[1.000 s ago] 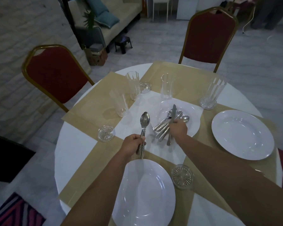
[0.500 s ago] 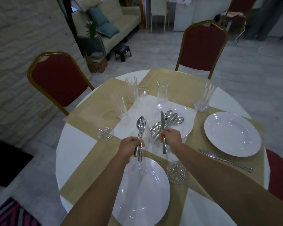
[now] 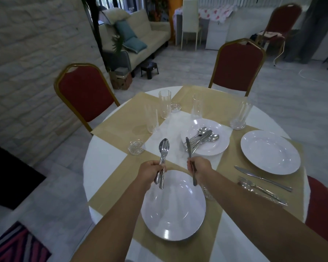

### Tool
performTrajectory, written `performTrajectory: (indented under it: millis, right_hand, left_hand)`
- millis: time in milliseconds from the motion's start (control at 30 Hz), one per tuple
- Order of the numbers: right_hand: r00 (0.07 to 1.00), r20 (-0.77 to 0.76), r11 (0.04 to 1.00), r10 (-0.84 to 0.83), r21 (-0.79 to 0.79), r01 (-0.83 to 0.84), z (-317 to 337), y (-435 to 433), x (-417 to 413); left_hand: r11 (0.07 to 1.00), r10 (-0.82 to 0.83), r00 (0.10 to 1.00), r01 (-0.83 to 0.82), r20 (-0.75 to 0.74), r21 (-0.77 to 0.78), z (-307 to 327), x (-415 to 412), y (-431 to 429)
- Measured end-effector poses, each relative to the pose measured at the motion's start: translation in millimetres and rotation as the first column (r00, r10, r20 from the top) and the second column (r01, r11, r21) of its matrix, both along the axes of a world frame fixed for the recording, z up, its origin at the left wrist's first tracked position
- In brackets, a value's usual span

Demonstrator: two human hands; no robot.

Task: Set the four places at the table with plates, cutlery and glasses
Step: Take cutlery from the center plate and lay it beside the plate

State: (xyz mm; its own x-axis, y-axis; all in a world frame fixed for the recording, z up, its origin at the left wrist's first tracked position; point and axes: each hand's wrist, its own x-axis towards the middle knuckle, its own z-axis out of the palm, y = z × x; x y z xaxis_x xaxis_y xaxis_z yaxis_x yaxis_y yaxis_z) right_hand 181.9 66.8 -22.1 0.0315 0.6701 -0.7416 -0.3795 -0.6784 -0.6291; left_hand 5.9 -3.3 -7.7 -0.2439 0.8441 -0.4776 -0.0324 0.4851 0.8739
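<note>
- Round table [image 3: 106, 163], white cloth with tan placemats; no writing readable anywhere.
- Near plate [image 3: 173, 207] below both hands; right-side plate [image 3: 270, 152] with knife [image 3: 263, 178] and fork [image 3: 261, 190] beside it.
- Centre plate [image 3: 214, 148] holds spare cutlery [image 3: 202, 138].
- Left hand [image 3: 151, 172] closed around spoon and fork [image 3: 163, 159].
- Right hand [image 3: 200, 167] closed around table knife [image 3: 190, 159], blade up.

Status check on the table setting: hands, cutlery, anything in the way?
Left hand gripping spoon and fork; right hand gripping knife, both above near plate. Spare cutlery piled on centre plate. Nothing blocking.
</note>
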Motion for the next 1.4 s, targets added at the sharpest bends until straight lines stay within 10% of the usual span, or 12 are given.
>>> performTrajectory:
  millis: [1400]
  right_hand:
    - [0.948,0.123,0.955,0.292,0.007,-0.296,-3.3,-164.1,-119.9]
  left_hand:
    - [0.981,0.152,0.966,-0.173,-0.209,-0.089,-1.3,-95.9,-170.1]
